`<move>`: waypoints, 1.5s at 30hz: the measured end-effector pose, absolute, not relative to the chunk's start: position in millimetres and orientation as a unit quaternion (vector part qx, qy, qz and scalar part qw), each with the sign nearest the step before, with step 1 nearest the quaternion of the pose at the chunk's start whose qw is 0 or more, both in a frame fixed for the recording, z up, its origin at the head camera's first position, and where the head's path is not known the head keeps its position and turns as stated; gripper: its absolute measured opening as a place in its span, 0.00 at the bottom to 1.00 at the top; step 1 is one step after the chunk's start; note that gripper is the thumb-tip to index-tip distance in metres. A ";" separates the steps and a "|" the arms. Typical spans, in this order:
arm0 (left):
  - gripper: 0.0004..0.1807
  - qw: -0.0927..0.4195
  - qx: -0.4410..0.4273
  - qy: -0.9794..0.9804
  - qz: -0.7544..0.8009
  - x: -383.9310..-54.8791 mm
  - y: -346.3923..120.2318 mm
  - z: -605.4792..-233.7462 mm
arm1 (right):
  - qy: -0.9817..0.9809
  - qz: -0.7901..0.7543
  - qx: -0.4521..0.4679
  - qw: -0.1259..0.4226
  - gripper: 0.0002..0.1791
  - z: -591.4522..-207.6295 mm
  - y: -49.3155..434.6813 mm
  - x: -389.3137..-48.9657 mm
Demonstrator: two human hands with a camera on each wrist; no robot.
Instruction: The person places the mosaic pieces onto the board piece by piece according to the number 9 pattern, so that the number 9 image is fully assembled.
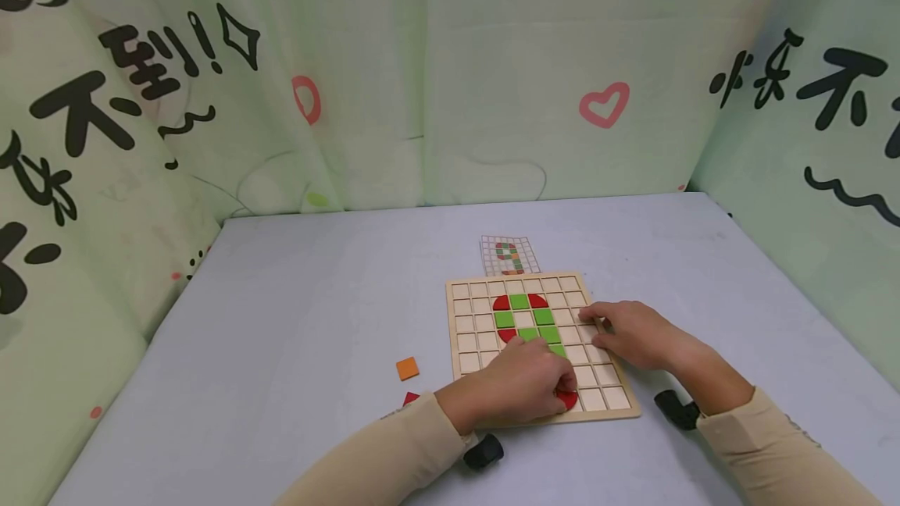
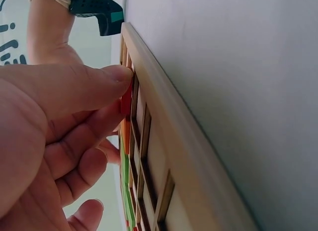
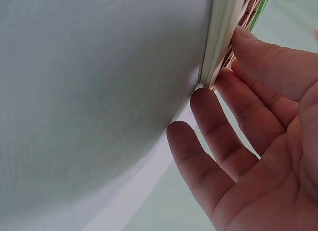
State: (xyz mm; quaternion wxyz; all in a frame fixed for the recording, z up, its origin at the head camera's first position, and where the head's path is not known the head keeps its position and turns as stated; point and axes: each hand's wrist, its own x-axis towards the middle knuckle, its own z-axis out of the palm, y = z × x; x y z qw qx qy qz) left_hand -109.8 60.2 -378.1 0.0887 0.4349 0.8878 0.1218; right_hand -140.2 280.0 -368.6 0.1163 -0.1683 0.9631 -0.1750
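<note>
A wooden grid board lies on the table, with green square tiles and red round-edged tiles set in its cells. My left hand reaches over the board's near part and pinches a red round-edged tile between thumb and fingers, low against the grid. In the left wrist view the thumb lies on this red tile, beside an orange tile in the grid. My right hand rests at the board's right edge, its fingers spread and loosely bent, the thumb touching the rim.
Left of the board lie an orange square tile and a red tile partly hidden by the left forearm. A printed pattern card lies at the board's far edge. Printed curtains enclose the table behind and at both sides.
</note>
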 end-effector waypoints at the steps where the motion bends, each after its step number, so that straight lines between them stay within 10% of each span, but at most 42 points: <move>1: 0.04 0.085 0.437 0.888 0.119 -109.7 60.6 -378.1 | 0.963 -0.175 -0.169 0.117 0.21 -368.3 280.2 -140.1; 45: 0.04 0.076 0.445 0.882 0.132 -105.7 61.4 -377.2 | 0.964 -0.176 -0.168 0.110 0.21 -370.0 279.0 -140.1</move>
